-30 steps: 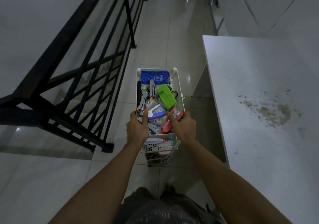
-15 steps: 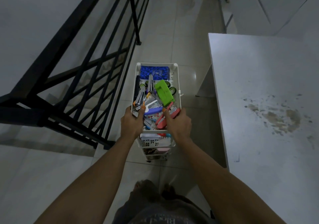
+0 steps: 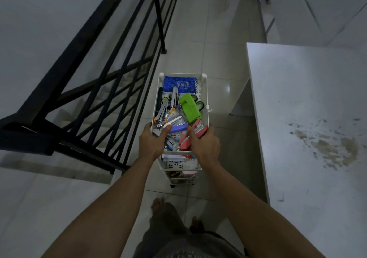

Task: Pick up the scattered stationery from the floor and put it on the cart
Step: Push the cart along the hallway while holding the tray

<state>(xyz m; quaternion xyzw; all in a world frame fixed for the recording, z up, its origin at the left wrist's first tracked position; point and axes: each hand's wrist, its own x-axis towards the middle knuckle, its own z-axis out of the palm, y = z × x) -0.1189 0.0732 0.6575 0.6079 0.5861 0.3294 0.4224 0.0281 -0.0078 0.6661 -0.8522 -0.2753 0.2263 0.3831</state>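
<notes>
The white table [image 3: 309,130] on your right sat nearer and larger in view than it had a second before, and the black railing [image 3: 95,62] on your left had slid back past you, its far post now standing well beyond the cart [image 3: 207,90], so you had walked forward along the tiled floor [image 3: 202,39] with the cart ahead of you between the two. The cart kept its place relative to your arms, its top tray heaped with stationery as before: the blue notebook [image 3: 179,84] lay at the far end, the green hole punch [image 3: 190,108] just nearer, then the pink stapler [image 3: 190,138] by your right thumb (nothing in the heap had visibly shifted). Your left hand [image 3: 152,141] gripped the near left corner of the top tray, thumb hooked over the rim, and your right hand [image 3: 204,141] gripped the near right corner likewise, both holds unchanged.
</notes>
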